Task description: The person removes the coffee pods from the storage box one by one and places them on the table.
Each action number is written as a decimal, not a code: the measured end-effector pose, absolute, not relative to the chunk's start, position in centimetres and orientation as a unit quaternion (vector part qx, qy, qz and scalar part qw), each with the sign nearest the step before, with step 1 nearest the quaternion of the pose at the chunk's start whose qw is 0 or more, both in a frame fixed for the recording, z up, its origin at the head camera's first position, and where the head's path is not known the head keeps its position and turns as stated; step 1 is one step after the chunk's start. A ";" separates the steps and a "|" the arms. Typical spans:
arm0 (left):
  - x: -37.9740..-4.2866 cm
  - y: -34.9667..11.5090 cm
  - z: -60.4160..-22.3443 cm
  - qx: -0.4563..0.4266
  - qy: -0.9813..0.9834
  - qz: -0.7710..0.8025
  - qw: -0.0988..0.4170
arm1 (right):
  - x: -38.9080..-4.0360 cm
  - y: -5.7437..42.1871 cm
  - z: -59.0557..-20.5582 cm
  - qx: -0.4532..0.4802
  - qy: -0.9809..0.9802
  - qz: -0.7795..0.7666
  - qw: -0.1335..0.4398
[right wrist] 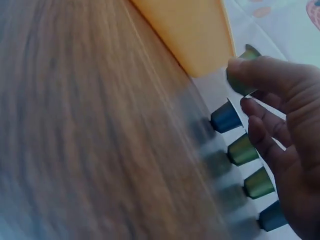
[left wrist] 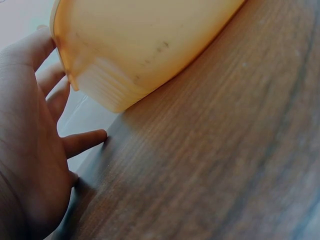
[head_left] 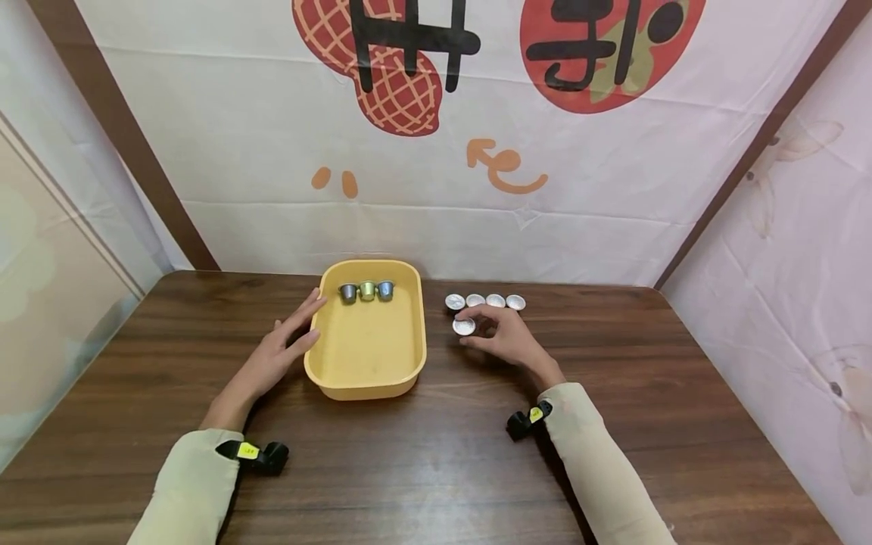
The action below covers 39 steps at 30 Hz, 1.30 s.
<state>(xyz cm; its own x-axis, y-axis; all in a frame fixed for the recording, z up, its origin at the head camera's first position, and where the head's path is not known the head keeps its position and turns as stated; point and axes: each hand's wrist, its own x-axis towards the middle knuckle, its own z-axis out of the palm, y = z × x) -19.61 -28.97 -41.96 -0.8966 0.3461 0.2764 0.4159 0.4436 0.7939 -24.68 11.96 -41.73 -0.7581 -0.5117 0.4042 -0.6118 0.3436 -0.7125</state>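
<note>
My right hand pinches a coffee capsule between thumb and fingers, its silver lid facing the head camera. In the right wrist view this held capsule has a green body. Just behind it stands a row of several more capsules, silver lids up in the head view; their blue and green bodies show from the right wrist. My left hand rests its spread, extended fingers along the left rim of a yellow plastic tray.
Inside the tray, near its far end, three capsules lie side by side: dark grey, yellow-green and blue. Beneath everything is a dark wood-grain table. A printed fabric sheet hangs right behind the table's back edge.
</note>
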 end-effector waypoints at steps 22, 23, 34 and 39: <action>-19.6 -28.8 -42.0 -0.215 -0.854 -0.473 0.034 | -25.1 11.8 -44.5 0.333 -0.827 0.451 0.042; -19.7 -28.8 -41.9 -0.217 -0.854 -0.473 0.035 | -25.2 11.9 -44.5 0.332 -0.827 0.452 0.042; -20.4 -28.5 -41.7 -0.231 -0.849 -0.473 0.035 | -25.4 12.4 -44.1 0.314 -0.829 0.461 0.044; -19.8 -28.4 -41.9 -0.219 -0.850 -0.478 0.027 | -25.5 12.4 -44.6 0.321 -0.830 0.454 0.035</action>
<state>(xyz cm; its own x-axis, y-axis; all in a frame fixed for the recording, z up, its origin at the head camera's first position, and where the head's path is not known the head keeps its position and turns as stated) -19.85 -28.44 -41.87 -0.9028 0.3463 0.2552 0.3979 0.4469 0.8012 -25.47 12.38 -44.60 -0.7918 -0.5012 0.3492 -0.5644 0.3816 -0.7320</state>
